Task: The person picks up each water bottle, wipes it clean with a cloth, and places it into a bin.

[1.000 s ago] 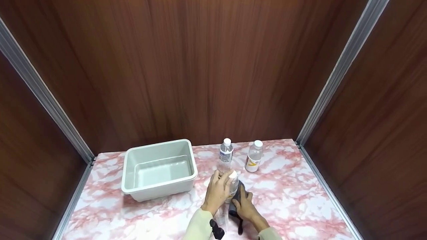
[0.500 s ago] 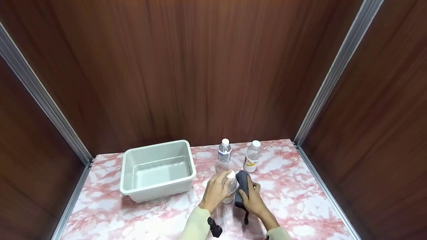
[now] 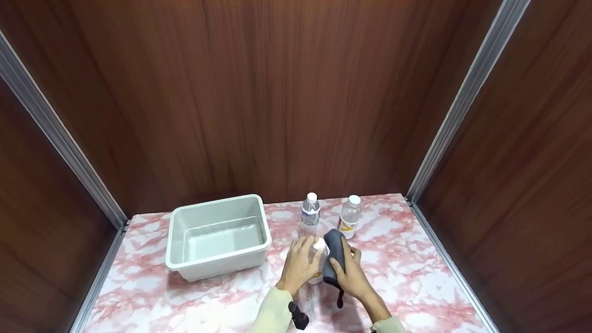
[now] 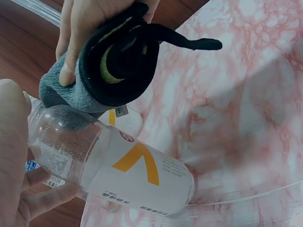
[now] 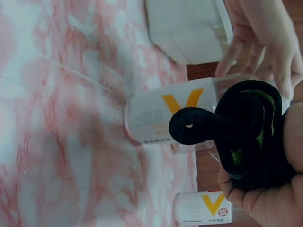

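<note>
My left hand (image 3: 298, 266) grips the upper part of a clear plastic bottle (image 3: 316, 277) with a white cap. The bottle stands upright on the table, its white label (image 4: 142, 172) bearing a yellow V-shaped mark. In my right hand (image 3: 352, 275) is a rolled grey cloth (image 3: 335, 259) with black trim and a dangling black loop (image 4: 199, 44). The roll is tilted close against the bottle's right side, touching near its shoulder in the left wrist view. Yellow-green shows inside the rolled end. My left fingers hide much of the bottle's upper left side.
Behind the hands stand a slim bottle (image 3: 310, 217) with a blue-and-white label and another yellow-marked bottle (image 3: 350, 217). A pale grey tub (image 3: 222, 259) sits to the left. Brown wood-look panels (image 3: 296, 101) enclose the marbled pink-and-white table (image 3: 416, 277).
My right hand has lifted the rolled cloth up and forward from lower beside the bottle. My left hand keeps its grip on the bottle with little movement.
</note>
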`<state>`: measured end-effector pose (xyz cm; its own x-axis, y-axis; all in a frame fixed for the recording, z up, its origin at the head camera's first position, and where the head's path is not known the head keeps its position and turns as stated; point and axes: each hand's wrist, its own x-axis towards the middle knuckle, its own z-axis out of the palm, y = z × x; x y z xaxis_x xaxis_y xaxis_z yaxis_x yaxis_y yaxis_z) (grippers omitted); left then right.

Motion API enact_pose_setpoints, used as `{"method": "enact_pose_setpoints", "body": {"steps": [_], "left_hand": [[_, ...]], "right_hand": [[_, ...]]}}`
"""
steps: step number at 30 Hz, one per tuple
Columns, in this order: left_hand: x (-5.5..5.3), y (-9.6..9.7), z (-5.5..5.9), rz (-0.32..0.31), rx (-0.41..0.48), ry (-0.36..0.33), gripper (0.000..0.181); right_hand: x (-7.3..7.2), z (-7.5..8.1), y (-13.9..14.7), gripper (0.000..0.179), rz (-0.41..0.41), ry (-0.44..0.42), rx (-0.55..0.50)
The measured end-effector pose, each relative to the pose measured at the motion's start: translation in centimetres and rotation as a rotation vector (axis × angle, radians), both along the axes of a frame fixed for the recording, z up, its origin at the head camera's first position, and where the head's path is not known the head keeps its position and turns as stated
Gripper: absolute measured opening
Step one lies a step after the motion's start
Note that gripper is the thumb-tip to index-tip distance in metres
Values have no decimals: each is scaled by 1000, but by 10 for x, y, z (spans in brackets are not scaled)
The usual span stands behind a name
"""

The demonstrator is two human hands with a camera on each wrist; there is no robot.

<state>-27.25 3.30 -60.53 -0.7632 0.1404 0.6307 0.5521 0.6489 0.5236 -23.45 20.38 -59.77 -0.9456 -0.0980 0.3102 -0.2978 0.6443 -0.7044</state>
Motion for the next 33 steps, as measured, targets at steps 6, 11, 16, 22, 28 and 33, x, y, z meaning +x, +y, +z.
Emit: {"method": "enact_pose_setpoints", "body": {"steps": [6,11,16,22,28,33], "left_hand": [[1,5,2,52,-23,-19,27],[3,11,3,83,-24,22,26],[4,14,3,93,-8,22,24],[4,12,4,78,19,-1,25],[3,8,3,69,32,-32,26],[2,4,2,62,39,-24,26]], "right_hand": [[4,1,-5,68,23,9,-24],[7,-2,-11,68,13,8,-36],[8,-5,-17,69,8,17,-33],[7,-9,-24,71,-42,18,-22],[4,-11,-31,71,-78,29,-10],[3,-14,-37,71,-88,23,14]]}}
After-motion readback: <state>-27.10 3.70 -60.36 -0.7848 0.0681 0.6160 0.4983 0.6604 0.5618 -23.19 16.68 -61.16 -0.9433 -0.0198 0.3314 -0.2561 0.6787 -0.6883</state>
